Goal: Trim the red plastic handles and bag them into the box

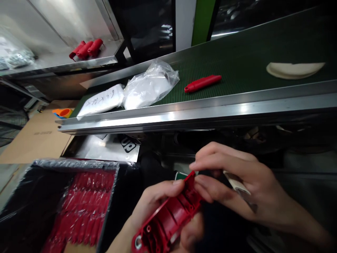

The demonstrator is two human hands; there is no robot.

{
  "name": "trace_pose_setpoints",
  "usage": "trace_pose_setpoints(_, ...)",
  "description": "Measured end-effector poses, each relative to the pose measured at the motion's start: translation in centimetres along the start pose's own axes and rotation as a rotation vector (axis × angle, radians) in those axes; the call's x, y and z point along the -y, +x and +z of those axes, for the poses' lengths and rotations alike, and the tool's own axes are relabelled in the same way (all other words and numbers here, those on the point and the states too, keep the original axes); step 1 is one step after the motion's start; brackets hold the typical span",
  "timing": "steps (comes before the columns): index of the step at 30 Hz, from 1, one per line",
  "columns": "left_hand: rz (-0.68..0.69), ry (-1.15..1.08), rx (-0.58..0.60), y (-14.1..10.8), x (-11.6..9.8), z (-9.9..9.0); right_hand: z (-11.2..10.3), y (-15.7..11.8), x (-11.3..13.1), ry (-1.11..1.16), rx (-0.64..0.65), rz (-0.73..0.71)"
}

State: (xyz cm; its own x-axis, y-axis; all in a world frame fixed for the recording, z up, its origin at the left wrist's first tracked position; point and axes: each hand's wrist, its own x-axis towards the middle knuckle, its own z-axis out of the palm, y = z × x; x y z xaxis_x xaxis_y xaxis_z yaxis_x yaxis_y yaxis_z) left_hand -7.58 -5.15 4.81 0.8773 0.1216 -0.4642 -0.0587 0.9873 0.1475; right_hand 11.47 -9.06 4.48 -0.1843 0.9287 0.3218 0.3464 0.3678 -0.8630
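Low in the view, my left hand (158, 196) is closed around a red plastic housing half (173, 218), its thumb on the near rim. The hollow inside faces up and shows ribs, screw posts and a metal ring at the lower end. At the upper end of the housing, my right hand (237, 179) has its thumb and fingertips against the narrow red tip. Tucked in my right hand is a slim cream-coloured tool (237, 184) with a greyish, blade-like end; most of it is hidden by the fingers.
A green conveyor belt (237, 66) with a metal edge crosses ahead, carrying a red housing piece (202, 83), plastic bags (150, 86) and a cream curved piece (295, 70). A lined box (117, 189) of wrapped red parts stands lower left. Red pieces (85, 49) lie on a shelf.
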Motion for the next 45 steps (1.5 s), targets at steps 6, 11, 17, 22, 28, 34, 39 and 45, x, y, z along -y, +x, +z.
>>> trace_pose_setpoints(6, 0.083, -0.044, 0.042, 0.8, 0.8, -1.1, 0.6, 0.1, -0.3, -0.170, -0.251, 0.098)
trace_pose_setpoints(11, 0.278, -0.061, 0.029, 1.4, 0.6, -1.3, 1.3, -1.1, -1.4, -0.143, -0.414, 0.324)
trace_pose_setpoints(17, 0.355, -0.171, 0.089, 1.5, -1.0, -1.2, 1.9, -3.4, -1.8, -0.145, -0.240, 0.232)
trace_pose_setpoints(22, 0.369, -0.219, 0.146, 1.4, -1.0, -1.5, 2.2, -3.8, -1.1, -0.202, -0.361, 0.076)
trace_pose_setpoints(28, 0.454, -0.196, 0.022, 1.7, -1.2, -1.3, 2.2, -3.4, -0.1, -0.298, -0.261, -0.066)
trace_pose_setpoints(34, 0.674, -0.066, -0.231, 2.3, -1.7, -0.3, 2.8, -4.1, 0.7, -0.441, -0.036, -0.132)
trace_pose_setpoints(39, 0.728, -0.028, -0.272, 2.4, -1.8, -0.1, 4.0, -4.0, 0.9, -0.472, 0.026, -0.160)
trace_pose_setpoints(45, 0.749, -0.013, -0.269, 2.3, -2.0, 0.1, 4.3, -3.7, 1.1, -0.498, 0.029, -0.169)
